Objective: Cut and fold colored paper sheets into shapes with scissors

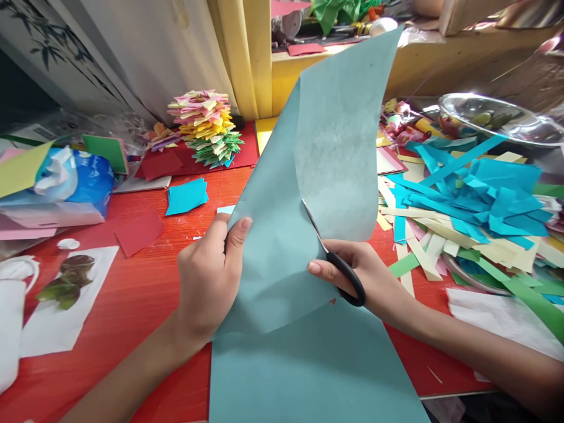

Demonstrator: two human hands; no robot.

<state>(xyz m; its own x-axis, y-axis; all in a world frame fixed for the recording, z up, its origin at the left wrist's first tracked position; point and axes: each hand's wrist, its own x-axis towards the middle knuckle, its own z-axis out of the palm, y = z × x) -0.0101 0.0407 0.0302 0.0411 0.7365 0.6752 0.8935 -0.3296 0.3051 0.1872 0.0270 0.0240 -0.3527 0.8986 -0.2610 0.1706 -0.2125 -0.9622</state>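
Note:
My left hand [207, 276] grips the left edge of a large teal paper sheet [268, 247], thumb on top and fingers behind it. The sheet is raised off the table and its upper part curls back toward the far right. Held in my right hand [365, 273] is a pair of scissors [348, 276] with black handles. One blade shows in front of the sheet, along the lower edge of the raised flap; the other blade is hidden. More teal paper [299, 370] lies flat below, at the table's near edge.
Blue, cream and green paper strips [476, 200] heap at right beside a metal bowl [497, 117]. Behind stands a stacked paper flower tower [207, 129]. Blue paper squares [187, 197], red paper [140, 232], a tissue pack [88, 176] and leaves on a napkin [83, 311] lie left.

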